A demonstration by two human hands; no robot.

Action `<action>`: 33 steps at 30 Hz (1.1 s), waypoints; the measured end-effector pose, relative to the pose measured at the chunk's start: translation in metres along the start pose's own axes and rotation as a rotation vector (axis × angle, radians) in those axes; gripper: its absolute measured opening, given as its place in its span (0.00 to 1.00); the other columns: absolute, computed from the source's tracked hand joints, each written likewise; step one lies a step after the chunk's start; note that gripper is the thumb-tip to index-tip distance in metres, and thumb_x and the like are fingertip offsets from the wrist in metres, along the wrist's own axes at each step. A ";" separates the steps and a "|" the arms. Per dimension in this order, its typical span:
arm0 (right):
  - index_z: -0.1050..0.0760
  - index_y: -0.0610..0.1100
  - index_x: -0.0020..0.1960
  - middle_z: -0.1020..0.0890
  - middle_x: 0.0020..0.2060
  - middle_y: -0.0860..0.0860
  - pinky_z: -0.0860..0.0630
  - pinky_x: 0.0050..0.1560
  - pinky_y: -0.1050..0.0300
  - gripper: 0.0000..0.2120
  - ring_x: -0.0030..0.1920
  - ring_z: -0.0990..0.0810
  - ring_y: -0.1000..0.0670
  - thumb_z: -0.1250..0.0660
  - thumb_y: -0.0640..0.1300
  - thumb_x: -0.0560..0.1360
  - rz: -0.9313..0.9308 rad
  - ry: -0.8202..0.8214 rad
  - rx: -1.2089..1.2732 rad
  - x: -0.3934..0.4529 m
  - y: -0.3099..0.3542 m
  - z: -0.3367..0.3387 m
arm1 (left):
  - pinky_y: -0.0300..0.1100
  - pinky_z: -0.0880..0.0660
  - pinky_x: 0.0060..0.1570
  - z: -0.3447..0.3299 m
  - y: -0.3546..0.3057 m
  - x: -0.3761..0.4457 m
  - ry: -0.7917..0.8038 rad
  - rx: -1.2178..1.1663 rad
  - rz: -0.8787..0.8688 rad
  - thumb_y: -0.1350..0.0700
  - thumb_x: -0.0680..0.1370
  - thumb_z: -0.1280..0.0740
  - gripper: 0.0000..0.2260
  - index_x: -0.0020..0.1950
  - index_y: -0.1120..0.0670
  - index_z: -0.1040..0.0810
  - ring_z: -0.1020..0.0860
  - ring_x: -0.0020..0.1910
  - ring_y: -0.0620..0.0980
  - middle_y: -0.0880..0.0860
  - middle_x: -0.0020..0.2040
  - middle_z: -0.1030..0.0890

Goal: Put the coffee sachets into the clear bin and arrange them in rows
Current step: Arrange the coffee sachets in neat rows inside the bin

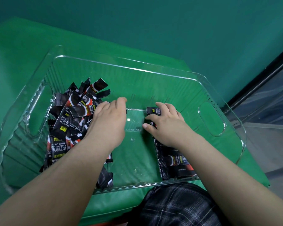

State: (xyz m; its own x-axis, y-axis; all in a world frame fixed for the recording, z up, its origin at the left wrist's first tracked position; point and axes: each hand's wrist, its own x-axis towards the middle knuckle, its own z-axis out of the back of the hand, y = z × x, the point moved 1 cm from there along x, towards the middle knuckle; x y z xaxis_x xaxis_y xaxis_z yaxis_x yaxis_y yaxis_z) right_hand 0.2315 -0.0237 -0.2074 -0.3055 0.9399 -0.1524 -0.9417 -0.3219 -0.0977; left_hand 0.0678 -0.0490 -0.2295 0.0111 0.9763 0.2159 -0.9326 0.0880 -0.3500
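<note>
I observe the clear bin standing on the green-covered table. A loose heap of coffee sachets fills the bin's left end. My left hand rests on that heap, fingers curled downward; grasp cannot be confirmed. My right hand presses flat, fingers extended, on the aligned row of sachets toward the bin's right end.

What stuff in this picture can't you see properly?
- Head view: left hand covers its fingertips, so its grip on the loose sachet pile is unclear.
- Right hand and forearm cover much of the neat sachet row.
- Small print on sachets: too tiny.
</note>
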 end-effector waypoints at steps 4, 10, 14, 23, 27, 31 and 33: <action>0.31 0.56 0.68 0.48 0.75 0.49 0.51 0.74 0.42 0.23 0.74 0.54 0.45 0.50 0.63 0.78 -0.003 0.003 0.012 0.001 0.000 0.001 | 0.43 0.49 0.70 -0.001 0.001 0.000 -0.002 -0.003 -0.009 0.68 0.72 0.36 0.31 0.72 0.55 0.43 0.31 0.63 0.51 0.50 0.62 0.28; 0.35 0.58 0.70 0.42 0.73 0.49 0.44 0.71 0.44 0.22 0.72 0.48 0.45 0.44 0.60 0.77 0.035 -0.046 0.029 -0.003 0.002 0.009 | 0.43 0.49 0.71 0.000 0.000 0.000 -0.004 -0.010 0.002 0.70 0.72 0.37 0.32 0.72 0.55 0.44 0.31 0.63 0.51 0.50 0.62 0.28; 0.32 0.51 0.69 0.28 0.63 0.49 0.34 0.63 0.48 0.20 0.64 0.35 0.46 0.38 0.52 0.77 0.100 -0.092 0.111 0.002 0.017 0.020 | 0.42 0.50 0.71 -0.001 0.001 0.001 -0.014 -0.033 0.007 0.68 0.72 0.34 0.34 0.73 0.55 0.46 0.33 0.67 0.51 0.51 0.66 0.30; 0.27 0.39 0.40 0.28 0.30 0.46 0.34 0.31 0.57 0.10 0.39 0.31 0.42 0.32 0.45 0.75 -0.202 -0.035 0.609 0.047 0.059 0.021 | 0.41 0.49 0.69 -0.002 0.003 0.002 -0.039 -0.082 0.027 0.69 0.72 0.33 0.38 0.75 0.57 0.51 0.35 0.70 0.53 0.54 0.70 0.33; 0.23 0.34 0.55 0.19 0.49 0.42 0.25 0.52 0.55 0.13 0.53 0.21 0.44 0.30 0.40 0.73 -0.299 -0.032 0.886 0.051 0.057 0.013 | 0.41 0.50 0.70 -0.002 0.003 0.002 -0.028 -0.074 0.026 0.68 0.72 0.33 0.38 0.76 0.57 0.51 0.36 0.71 0.52 0.54 0.71 0.34; 0.21 0.39 0.51 0.24 0.37 0.47 0.30 0.36 0.66 0.07 0.35 0.26 0.53 0.31 0.38 0.74 -0.276 -0.013 1.045 0.047 0.054 0.018 | 0.41 0.51 0.70 -0.002 0.002 0.003 -0.030 -0.052 0.019 0.66 0.73 0.34 0.35 0.75 0.57 0.49 0.37 0.71 0.51 0.53 0.70 0.34; 0.21 0.41 0.44 0.28 0.29 0.49 0.38 0.21 0.68 0.04 0.21 0.34 0.57 0.33 0.37 0.75 -0.243 -0.020 1.048 0.040 0.047 0.028 | 0.40 0.52 0.70 -0.002 0.002 0.002 -0.036 -0.039 0.016 0.66 0.74 0.34 0.33 0.74 0.56 0.47 0.37 0.70 0.50 0.52 0.68 0.33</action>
State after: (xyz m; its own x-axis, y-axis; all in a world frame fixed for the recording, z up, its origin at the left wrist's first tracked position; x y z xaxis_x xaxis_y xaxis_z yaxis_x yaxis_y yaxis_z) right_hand 0.1707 0.0019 -0.1910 -0.0874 0.9703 -0.2256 -0.6264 0.1226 0.7698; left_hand 0.0666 -0.0469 -0.2314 -0.0172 0.9700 0.2424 -0.9176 0.0810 -0.3892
